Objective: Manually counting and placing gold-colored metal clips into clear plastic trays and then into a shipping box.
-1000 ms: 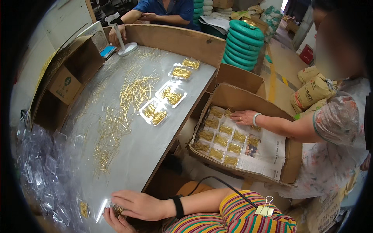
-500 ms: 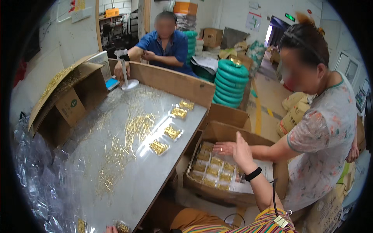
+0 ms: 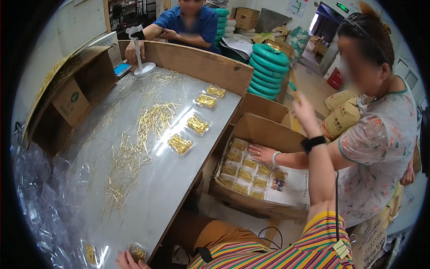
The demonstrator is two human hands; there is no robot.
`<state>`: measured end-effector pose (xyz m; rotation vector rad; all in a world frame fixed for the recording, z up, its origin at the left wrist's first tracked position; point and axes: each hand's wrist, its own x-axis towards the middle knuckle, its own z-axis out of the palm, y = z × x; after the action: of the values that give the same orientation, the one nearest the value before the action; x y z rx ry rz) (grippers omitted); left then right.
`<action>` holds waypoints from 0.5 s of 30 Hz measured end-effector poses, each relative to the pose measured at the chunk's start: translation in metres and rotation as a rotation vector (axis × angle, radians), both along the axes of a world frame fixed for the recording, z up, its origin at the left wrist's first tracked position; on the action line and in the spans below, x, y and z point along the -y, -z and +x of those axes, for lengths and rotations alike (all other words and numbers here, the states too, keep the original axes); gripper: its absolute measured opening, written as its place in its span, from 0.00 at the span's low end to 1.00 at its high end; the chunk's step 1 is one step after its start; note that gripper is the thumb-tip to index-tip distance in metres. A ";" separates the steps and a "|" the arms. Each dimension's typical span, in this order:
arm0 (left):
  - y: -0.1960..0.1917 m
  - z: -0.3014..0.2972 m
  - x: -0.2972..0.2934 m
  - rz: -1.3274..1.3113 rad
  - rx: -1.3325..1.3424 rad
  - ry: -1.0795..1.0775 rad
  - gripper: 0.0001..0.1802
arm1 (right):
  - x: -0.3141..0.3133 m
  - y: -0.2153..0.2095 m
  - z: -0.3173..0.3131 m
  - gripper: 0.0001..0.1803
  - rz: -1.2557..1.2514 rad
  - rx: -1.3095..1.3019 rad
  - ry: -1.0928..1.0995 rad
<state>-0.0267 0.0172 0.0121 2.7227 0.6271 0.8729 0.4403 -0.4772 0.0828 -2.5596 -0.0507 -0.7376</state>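
At the near edge of the table, my left hand (image 3: 129,261) has its fingers around the near end of a small clear plastic box (image 3: 137,252) filled with gold-coloured metal pins. Another filled plastic box (image 3: 90,253) lies to its left. My right hand (image 3: 305,115), with a black band at the wrist, is raised over the far right side of a cardboard carton (image 3: 264,210); motion smears its fingers. Rows of filled plastic boxes (image 3: 245,174) and a printed sheet (image 3: 291,181) lie inside this carton. A co-worker's hand (image 3: 264,154) rests flat on the far boxes.
Loose gold pins (image 3: 154,120) spread over the grey table (image 3: 179,188). Several filled boxes (image 3: 180,144) line its right side. Clear empty packaging (image 3: 45,197) heaps at left, below an open carton (image 3: 71,101). Another person (image 3: 192,27) sits behind the table's wooden rim (image 3: 192,58), near a white stand (image 3: 144,69).
My right hand has moved up and right, away from the carton's boxes. More of my left hand shows beside the box. The view has tilted downward.
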 end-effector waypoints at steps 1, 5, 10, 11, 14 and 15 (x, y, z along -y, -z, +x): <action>0.000 0.000 0.000 0.002 -0.005 -0.004 0.26 | -0.004 0.022 -0.009 0.19 -0.063 -0.047 -0.068; 0.000 -0.001 -0.002 0.019 -0.009 -0.004 0.27 | -0.022 0.100 -0.049 0.16 -0.372 -0.473 -0.091; 0.000 0.000 -0.001 -0.001 0.010 -0.011 0.27 | -0.031 0.122 -0.079 0.21 -0.826 -0.752 0.051; 0.000 0.001 0.000 -0.010 0.017 -0.020 0.27 | -0.037 0.118 -0.084 0.23 -0.907 -0.858 0.068; 0.000 0.004 0.001 0.017 0.001 -0.018 0.28 | -0.001 0.157 -0.086 0.16 -0.735 -0.800 0.116; 0.000 0.003 0.001 0.026 -0.004 -0.023 0.28 | -0.006 0.151 -0.088 0.16 -0.744 -0.763 0.096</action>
<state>-0.0238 0.0163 0.0121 2.7459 0.6533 0.8875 0.3521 -0.4716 -0.0683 -3.3891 0.0593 0.3570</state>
